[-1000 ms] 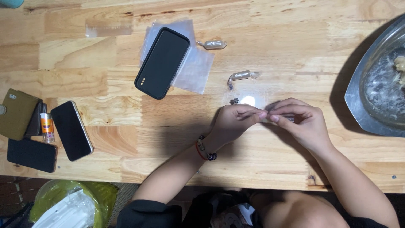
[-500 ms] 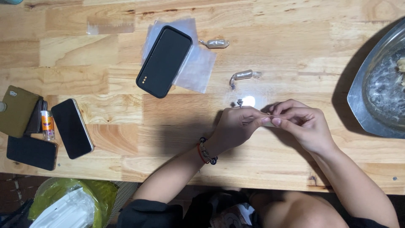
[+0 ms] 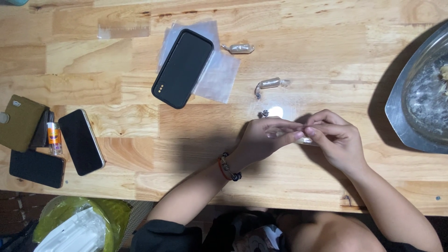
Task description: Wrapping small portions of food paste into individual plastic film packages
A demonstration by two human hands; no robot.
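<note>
My left hand (image 3: pixel 267 138) and my right hand (image 3: pixel 335 137) meet fingertip to fingertip over the wooden table (image 3: pixel 140 126), pinching a small clear wrapped piece (image 3: pixel 305 139) between them. A bead bracelet circles my left wrist. Just beyond my fingers lies a small clear wrapper (image 3: pixel 276 112) with a tiny dark bit beside it. Two twisted wrapped pieces lie farther off, one (image 3: pixel 269 84) in the middle and one (image 3: pixel 239 48) nearer the far edge.
A black phone (image 3: pixel 182 68) lies on clear plastic sheets (image 3: pixel 219 77). A metal tray (image 3: pixel 410 107) sits at the right edge. At the left are a second phone (image 3: pixel 81 141), a dark phone (image 3: pixel 37 169), an olive wallet (image 3: pixel 19 122) and a small orange tube (image 3: pixel 54 137). A green bag (image 3: pixel 79 224) hangs below.
My hands have stayed together in almost the same spot, with the fingers shifting slightly around the small wrapped piece. Nothing else on the table has moved.
</note>
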